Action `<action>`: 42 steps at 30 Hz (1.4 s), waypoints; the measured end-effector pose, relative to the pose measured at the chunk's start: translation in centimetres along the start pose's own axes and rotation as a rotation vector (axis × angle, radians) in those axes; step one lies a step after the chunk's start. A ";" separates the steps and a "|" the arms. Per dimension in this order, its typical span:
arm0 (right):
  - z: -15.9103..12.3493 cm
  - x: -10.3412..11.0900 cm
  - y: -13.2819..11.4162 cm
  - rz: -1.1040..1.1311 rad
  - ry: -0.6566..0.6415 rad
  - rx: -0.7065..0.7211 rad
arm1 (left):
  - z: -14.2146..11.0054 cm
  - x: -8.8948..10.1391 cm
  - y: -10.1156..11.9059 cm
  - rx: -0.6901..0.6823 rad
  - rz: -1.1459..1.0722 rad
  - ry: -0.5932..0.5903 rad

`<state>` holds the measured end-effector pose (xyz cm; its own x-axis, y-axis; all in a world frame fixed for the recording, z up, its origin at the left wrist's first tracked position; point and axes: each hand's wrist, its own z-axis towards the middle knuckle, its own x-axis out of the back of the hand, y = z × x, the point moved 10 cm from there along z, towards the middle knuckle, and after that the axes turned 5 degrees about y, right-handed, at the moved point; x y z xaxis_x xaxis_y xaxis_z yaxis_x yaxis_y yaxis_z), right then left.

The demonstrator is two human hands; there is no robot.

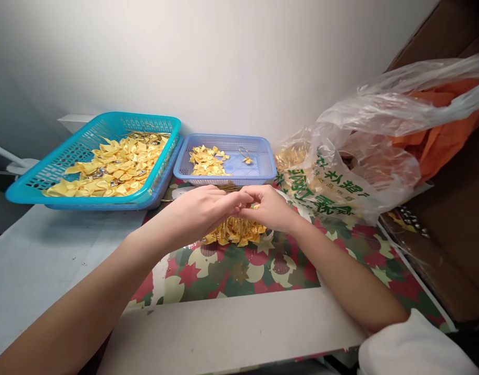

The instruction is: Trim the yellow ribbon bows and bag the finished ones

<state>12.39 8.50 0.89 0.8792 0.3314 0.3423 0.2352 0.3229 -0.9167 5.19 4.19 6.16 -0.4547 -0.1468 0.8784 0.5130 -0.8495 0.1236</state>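
My left hand (208, 208) and my right hand (274, 207) meet at the fingertips above the patterned sheet. Both are closed in a pinch, thumbs and forefingers pressed together. A speck of yellow shows between the fingers, but what they hold is too small and covered to make out. Just beneath them lies a heap of yellow ribbon bows (239, 232) with gold wire ties, partly hidden by my hands. Behind my hands, a small blue-violet basket (263, 178) holds more yellow bows (209, 160) and a single bow with a looped gold tie (246, 159).
At the left, a large turquoise basket (32, 194) full of yellow bows sits on another blue basket. A clear plastic bag with green print (325, 182) stands at the right, near orange material (438, 130). The camouflage-like star-patterned sheet (239, 273) covers the table. A wall rises behind.
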 end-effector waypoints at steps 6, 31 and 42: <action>0.0 0.8 0.8 0.049 0.190 -0.040 | 0.0 0.3 0.0 -0.105 0.058 0.098; -2.2 -0.2 7.2 0.837 0.254 -0.905 | -1.1 -3.1 -1.6 -0.172 0.120 0.120; -1.7 -0.3 7.2 0.798 0.225 -0.813 | -1.2 -3.0 -1.4 -0.183 0.085 0.128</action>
<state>14.51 9.18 -6.13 0.9322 -0.0070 -0.3618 -0.2938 -0.5982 -0.7455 4.93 5.16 2.83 -0.5100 -0.2751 0.8150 0.4181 -0.9073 -0.0447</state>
